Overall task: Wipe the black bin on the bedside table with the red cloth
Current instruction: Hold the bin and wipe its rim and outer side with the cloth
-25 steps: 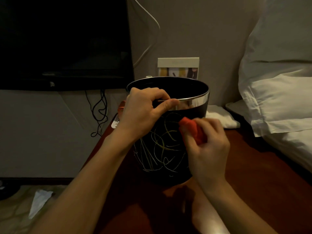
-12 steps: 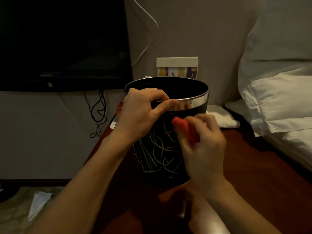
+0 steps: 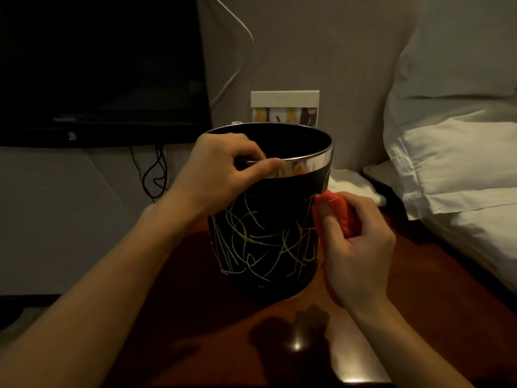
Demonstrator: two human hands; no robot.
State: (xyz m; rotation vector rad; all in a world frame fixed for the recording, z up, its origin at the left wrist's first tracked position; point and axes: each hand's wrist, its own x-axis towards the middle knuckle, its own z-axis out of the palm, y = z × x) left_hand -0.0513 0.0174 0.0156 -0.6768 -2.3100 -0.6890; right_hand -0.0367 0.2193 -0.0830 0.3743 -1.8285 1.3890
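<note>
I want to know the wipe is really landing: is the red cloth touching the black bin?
Touching. The head view shows the red cloth, bunched in the right hand, pressed against the right side of the black bin with no gap visible.

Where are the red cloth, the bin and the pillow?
cloth (image 3: 340,211), head view, bunched top fold.
bin (image 3: 268,236), head view, scribbled front wall.
pillow (image 3: 458,161), head view, front face.
</note>
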